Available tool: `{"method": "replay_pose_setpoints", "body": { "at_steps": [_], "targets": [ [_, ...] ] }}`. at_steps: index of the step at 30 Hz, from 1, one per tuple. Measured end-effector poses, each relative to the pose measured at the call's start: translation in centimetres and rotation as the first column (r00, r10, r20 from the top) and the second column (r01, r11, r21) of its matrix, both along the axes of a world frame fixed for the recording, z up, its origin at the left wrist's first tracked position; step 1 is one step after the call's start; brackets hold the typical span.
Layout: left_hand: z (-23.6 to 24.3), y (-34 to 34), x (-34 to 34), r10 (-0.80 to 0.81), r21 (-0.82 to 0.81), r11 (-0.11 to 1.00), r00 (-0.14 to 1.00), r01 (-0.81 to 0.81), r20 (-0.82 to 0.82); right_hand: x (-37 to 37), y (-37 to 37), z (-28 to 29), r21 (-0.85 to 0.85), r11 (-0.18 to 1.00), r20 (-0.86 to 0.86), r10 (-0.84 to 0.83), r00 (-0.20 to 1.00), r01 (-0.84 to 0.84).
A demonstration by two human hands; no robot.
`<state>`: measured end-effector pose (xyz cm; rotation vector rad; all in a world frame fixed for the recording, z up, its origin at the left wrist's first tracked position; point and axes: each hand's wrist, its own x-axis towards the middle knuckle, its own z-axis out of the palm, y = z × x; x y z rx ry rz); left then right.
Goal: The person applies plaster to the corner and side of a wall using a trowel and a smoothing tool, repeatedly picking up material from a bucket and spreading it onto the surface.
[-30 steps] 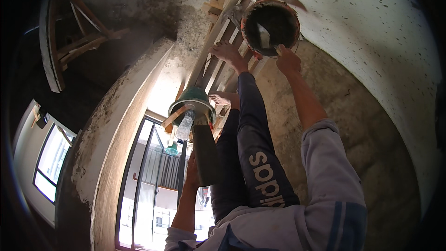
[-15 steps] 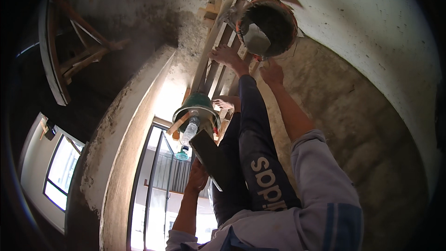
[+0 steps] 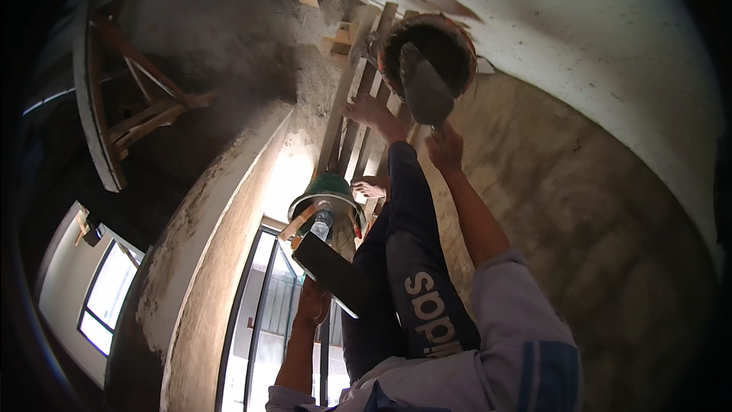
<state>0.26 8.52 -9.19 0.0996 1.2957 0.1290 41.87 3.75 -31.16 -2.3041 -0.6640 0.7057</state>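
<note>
My right hand (image 3: 444, 149) grips the handle of a trowel (image 3: 428, 91), its grey blade over a mortar-stained orange bucket (image 3: 463, 47) with dark contents. Below and to the left, my left hand (image 3: 313, 301) holds a dark rectangular board (image 3: 332, 275) from underneath; it lies tilted across the left side of my legs. Just beyond the board are a green bucket (image 3: 328, 186) with wooden handles sticking out and a clear plastic bottle (image 3: 322, 223). My bare feet (image 3: 367, 113) rest on wooden slats (image 3: 333, 146).
A speckled white wall (image 3: 579, 46) curves along the right above a rough concrete surface (image 3: 564, 168). At left stand a plastered ledge (image 3: 206, 252) and a wooden frame (image 3: 103, 130). A glazed door (image 3: 259, 313) is below, a window (image 3: 107, 297) at lower left.
My right hand has moved down and left, and the trowel blade has swung up out of the bucket's middle toward me. The board has tilted from upright to diagonal. The view has shifted slightly.
</note>
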Motion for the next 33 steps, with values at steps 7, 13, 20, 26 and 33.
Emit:
{"method": "replay_pose_setpoints", "body": {
  "at_steps": [7,13,20,26,33],
  "targets": [
    [7.6,-1.4,-3.4,0.045,0.335,0.940,0.996,-0.070,0.080,1.0,5.1,24.4,0.136,0.877,0.167,0.438,0.883,-0.461],
    [8.5,-5.4,-6.0,-0.295,0.656,0.208,0.686,0.725,-0.665,-4.5,14.1,48.9,0.217,0.556,0.259,0.760,0.596,-0.803],
    [19.1,-8.2,-8.8,0.397,0.689,0.622,0.908,-0.373,0.134,-21.2,20.8,74.6,0.621,-0.198,0.415,0.904,0.104,-0.758],
    [19.5,-14.3,-6.7,0.748,0.721,0.449,0.664,-0.527,0.020,-32.8,26.0,86.9,0.595,-0.612,0.577,0.776,-0.253,-0.521],
    [18.0,-16.8,-2.6,0.895,0.726,0.308,0.446,-0.615,-0.002,-40.6,27.2,93.8,0.957,-0.286,0.143,0.632,-0.762,-0.057]
  ]
}}
